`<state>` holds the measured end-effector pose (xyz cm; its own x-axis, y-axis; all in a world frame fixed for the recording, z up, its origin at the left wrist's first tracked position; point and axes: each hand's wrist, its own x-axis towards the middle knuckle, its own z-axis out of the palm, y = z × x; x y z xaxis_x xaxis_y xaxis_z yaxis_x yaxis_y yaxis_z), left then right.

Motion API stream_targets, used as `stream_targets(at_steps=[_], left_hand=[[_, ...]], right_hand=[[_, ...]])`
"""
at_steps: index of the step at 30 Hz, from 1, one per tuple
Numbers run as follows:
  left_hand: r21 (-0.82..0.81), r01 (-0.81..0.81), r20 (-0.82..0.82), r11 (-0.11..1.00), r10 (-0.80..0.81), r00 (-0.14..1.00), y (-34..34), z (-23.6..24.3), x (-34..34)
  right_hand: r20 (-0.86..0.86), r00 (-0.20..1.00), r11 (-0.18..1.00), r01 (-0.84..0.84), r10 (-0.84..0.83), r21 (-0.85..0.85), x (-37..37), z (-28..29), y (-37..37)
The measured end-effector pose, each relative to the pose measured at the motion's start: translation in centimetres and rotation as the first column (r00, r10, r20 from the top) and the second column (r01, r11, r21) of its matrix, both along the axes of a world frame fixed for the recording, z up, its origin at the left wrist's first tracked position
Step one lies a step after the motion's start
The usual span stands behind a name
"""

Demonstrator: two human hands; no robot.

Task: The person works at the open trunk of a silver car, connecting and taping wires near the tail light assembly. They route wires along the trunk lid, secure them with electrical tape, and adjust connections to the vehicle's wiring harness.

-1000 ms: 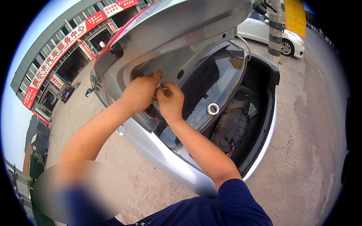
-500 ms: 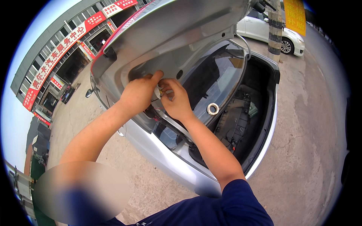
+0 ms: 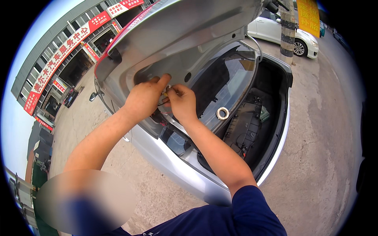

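Both hands meet just under the raised trunk lid point(image 3: 193, 29) of a silver car. My left hand point(image 3: 145, 97) is closed, thumb and fingers bent toward my right hand, and its grip is mostly hidden by its own back. Close beside it, my right hand point(image 3: 183, 103) pinches a small yellow-and-whitish piece point(image 3: 165, 94) between thumb and fingertips. The piece is too small to name. A thin dark wire shows below it, between the hands. A tape roll point(image 3: 222, 113) lies to the right of my right hand, at the lower edge of the rear window point(image 3: 224, 82).
The open trunk point(image 3: 271, 90) has a dark lining and a black plastic panel point(image 3: 244, 126). A bent hinge arm point(image 3: 260, 51) stands at its far side. Beyond are a striped post point(image 3: 288, 35), a white car point(image 3: 303, 41) and, at left, a workshop building point(image 3: 59, 59).
My right hand has shifted slightly left and turned, its fingers drawing closer together around the small piece. My left hand stays nearly in place.
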<state>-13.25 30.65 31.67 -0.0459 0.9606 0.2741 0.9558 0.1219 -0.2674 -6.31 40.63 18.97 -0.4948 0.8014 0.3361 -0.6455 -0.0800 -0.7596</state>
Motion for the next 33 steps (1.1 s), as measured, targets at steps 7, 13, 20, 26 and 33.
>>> stream_targets(at_steps=[7,13,20,26,33], left_hand=[[-0.020,0.035,-0.051,0.999,-0.036,0.998,-0.1,0.2,0.6],[-0.008,0.102,-0.082,0.995,-0.102,0.991,-1.5,-0.6,-1.4],[-0.096,0.127,-0.094,0.987,-0.136,0.986,-0.5,-0.6,-1.5],[-0.072,0.169,-0.066,0.983,-0.173,0.983,-1.3,-1.4,-2.4],[-0.038,0.133,-0.101,0.990,-0.137,0.985,-0.5,-1.2,-1.7]], right_hand=[[0.016,0.886,0.830,-0.427,0.463,-0.359,-0.3,0.1,2.3],[0.064,0.661,0.623,-0.664,0.748,-0.413,-1.4,-0.3,4.2],[0.067,0.665,0.617,-0.645,0.744,-0.450,-1.4,-1.0,6.4],[0.279,0.708,0.747,-0.522,0.649,-0.413,0.8,1.3,2.8],[0.159,0.959,0.862,0.130,-0.235,0.490,0.7,-2.9,3.1]])
